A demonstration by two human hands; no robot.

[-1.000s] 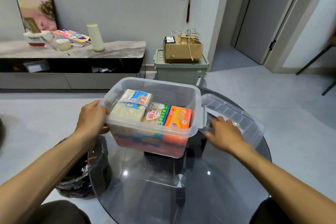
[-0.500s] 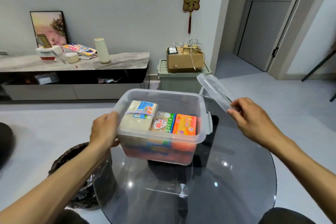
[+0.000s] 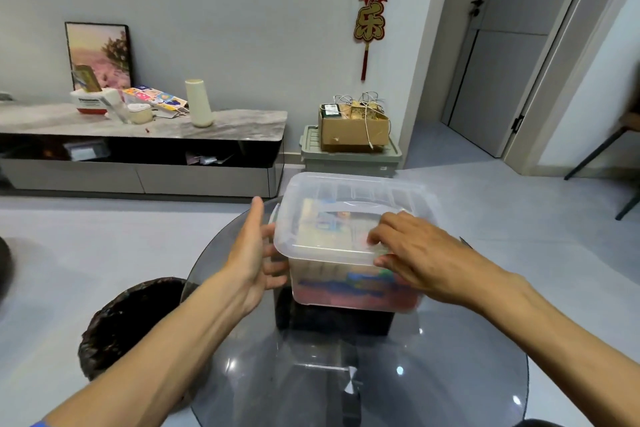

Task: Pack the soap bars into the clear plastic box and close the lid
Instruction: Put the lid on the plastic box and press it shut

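Observation:
The clear plastic box [image 3: 349,291] stands on the round glass table [image 3: 363,374], and its clear lid [image 3: 346,204] now lies over the top. Through the lid and walls the soap bars [image 3: 343,282] show as blurred coloured packets. My right hand [image 3: 420,256] grips the lid's near right edge, fingers on top and thumb under the rim. My left hand [image 3: 254,255] is at the box's left side with fingers spread, touching the left wall and handle.
A dark bin with a black bag [image 3: 135,319] stands on the floor left of the table. Behind are a low TV cabinet [image 3: 145,152] with clutter and a green crate [image 3: 349,156] carrying a cardboard box. A door lies at the right.
My right hand swung the lid from the right, raised it and set it over the box. My left hand loosened its grasp on the box's left rim and opened.

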